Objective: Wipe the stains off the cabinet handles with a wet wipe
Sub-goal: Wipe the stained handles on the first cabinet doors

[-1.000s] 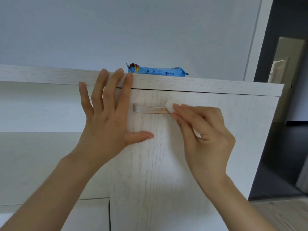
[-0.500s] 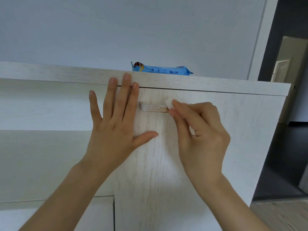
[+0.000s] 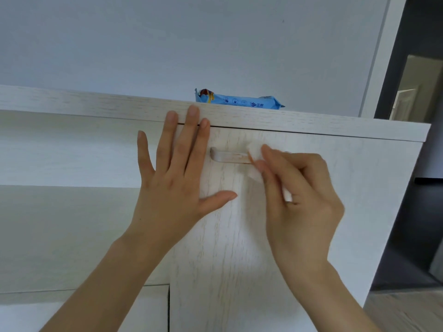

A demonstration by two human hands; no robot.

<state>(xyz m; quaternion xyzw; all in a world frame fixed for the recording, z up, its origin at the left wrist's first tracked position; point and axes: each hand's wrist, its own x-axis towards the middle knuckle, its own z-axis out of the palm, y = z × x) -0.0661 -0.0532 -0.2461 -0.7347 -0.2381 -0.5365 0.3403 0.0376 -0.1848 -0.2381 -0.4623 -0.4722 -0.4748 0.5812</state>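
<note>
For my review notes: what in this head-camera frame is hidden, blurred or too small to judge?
- Right end of the pale bar-shaped cabinet handle: covered by the folded white wet wipe and the right hand.
- Stain there: unseen.
- Most of the wipe: hidden inside blurred curled fingers.
- Print on the blue wipe packet: too small.
- Door area under the flat left hand: hidden.

One head-worn view looks forward and slightly upward from close in front of the cabinet door, near enough that both forearms enter from the bottom edge. The cabinet top's front edge crosses the frame under the wall.
</note>
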